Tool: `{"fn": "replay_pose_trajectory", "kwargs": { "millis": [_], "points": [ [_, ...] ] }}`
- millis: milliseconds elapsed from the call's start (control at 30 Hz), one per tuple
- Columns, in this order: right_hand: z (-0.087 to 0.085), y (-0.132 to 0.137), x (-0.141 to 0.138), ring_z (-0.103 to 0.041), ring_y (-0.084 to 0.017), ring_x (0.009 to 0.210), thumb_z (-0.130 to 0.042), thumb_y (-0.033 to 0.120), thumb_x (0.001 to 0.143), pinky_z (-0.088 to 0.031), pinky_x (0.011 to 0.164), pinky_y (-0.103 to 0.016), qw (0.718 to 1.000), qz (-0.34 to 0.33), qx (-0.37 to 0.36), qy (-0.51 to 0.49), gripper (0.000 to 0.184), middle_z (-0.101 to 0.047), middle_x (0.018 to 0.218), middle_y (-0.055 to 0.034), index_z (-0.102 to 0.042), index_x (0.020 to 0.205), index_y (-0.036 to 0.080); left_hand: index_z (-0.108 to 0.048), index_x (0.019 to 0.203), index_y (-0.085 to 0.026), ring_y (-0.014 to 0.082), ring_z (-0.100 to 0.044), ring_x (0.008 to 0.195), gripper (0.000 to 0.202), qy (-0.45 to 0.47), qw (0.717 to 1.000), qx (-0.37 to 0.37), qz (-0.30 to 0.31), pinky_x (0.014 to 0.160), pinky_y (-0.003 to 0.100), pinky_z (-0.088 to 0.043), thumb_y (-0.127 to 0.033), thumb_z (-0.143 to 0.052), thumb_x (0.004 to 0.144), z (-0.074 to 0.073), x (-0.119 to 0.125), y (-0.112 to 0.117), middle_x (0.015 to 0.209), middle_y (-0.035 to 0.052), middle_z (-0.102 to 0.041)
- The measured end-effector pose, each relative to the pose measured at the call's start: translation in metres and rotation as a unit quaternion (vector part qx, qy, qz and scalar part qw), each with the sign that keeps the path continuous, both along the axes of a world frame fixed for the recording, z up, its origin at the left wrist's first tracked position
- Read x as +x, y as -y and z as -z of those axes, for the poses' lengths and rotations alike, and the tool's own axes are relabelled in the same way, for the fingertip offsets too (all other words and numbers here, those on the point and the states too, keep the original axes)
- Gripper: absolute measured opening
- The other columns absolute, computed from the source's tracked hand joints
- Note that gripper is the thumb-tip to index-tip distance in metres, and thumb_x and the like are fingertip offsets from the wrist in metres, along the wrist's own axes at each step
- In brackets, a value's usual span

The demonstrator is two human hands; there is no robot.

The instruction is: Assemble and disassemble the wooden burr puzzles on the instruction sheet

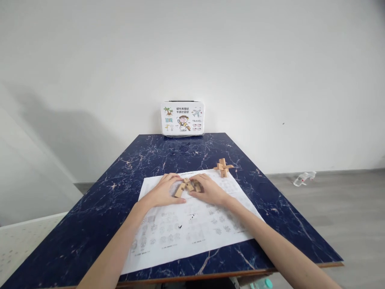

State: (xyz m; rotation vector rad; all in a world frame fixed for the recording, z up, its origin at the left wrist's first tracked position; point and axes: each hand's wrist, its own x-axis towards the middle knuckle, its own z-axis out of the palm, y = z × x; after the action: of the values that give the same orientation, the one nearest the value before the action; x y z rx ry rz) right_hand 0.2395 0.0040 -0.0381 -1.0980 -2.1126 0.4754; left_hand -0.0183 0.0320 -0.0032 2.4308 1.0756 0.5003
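Observation:
Both my hands rest on a white printed sheet (186,235) spread over a dark blue marble-pattern table (126,160). Between them lies a cluster of small wooden puzzle pieces (188,186). My left hand (164,192) curls around the pieces from the left, with one wooden bar sticking out under its fingers. From the right, my right hand (210,190) closes its fingers on the same cluster. An assembled wooden burr puzzle (223,167) stands apart at the sheet's far right corner.
A white box (182,119) with cartoon travel pictures leans against the wall at the table's far edge. A clear plastic bottle (303,178) lies on the grey floor at right. A teal object (264,283) shows below the near table edge.

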Motion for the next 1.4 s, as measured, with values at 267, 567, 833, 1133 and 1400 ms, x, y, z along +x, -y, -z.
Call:
{"fn": "replay_pose_trajectory", "kwargs": {
  "millis": [267,567,833,1133,1400],
  "points": [
    [0.001,-0.008,0.013,-0.064,-0.031,0.12,-0.078,0.025,0.081,-0.053,0.1,-0.047,0.994,0.06,-0.072,-0.051,0.057,-0.066,0.133,-0.0159,-0.061,0.135,0.02,-0.072,0.103,-0.022,0.0243,-0.066,0.088,0.032,0.016,0.991,0.06,-0.121,0.077,0.035,-0.049,-0.048,-0.054,0.097,0.007,0.001,-0.006,0.108,0.0076,-0.066],
    [-0.005,-0.012,0.016,-0.072,-0.024,0.09,-0.079,0.044,0.081,-0.057,0.083,-0.04,0.91,0.061,-0.225,-0.343,0.041,-0.075,0.101,-0.0079,-0.068,0.115,0.022,-0.058,0.104,-0.019,0.0123,-0.055,0.055,0.048,0.321,0.912,-0.217,-0.131,0.053,0.027,-0.042,-0.066,-0.058,0.093,0.008,0.028,0.002,0.087,0.0024,-0.065],
    [-0.017,-0.002,0.011,-0.051,-0.012,0.062,-0.079,0.064,0.08,-0.042,0.061,-0.028,0.859,0.004,-0.302,-0.414,0.049,-0.058,0.076,0.0008,-0.058,0.077,0.02,-0.062,0.096,-0.017,0.0094,-0.048,0.067,0.04,0.452,0.819,-0.35,-0.047,0.066,0.026,-0.045,-0.053,-0.076,0.087,0.004,0.038,0.011,0.094,0.0025,-0.058],
    [-0.022,0.004,0.005,-0.048,-0.012,0.064,-0.079,0.061,0.082,-0.037,0.056,-0.027,0.826,-0.048,-0.333,-0.452,0.048,-0.057,0.084,-0.001,-0.068,0.104,0.02,-0.068,0.104,-0.016,0.0089,-0.043,0.065,0.035,0.447,0.794,-0.411,0.005,0.063,0.027,-0.041,-0.047,-0.074,0.092,-0.002,0.037,0.016,0.098,0.0057,-0.06],
    [-0.022,0.004,0.003,-0.048,-0.013,0.062,-0.073,0.066,0.084,-0.037,0.056,-0.028,0.83,-0.043,-0.328,-0.45,0.051,-0.06,0.085,-0.0029,-0.07,0.104,0.02,-0.064,0.099,-0.017,0.0088,-0.037,0.057,0.046,0.409,0.809,-0.423,-0.015,0.059,0.028,-0.037,-0.062,-0.064,0.092,0.003,0.038,0.018,0.082,0.0015,-0.056]
  ]
}}
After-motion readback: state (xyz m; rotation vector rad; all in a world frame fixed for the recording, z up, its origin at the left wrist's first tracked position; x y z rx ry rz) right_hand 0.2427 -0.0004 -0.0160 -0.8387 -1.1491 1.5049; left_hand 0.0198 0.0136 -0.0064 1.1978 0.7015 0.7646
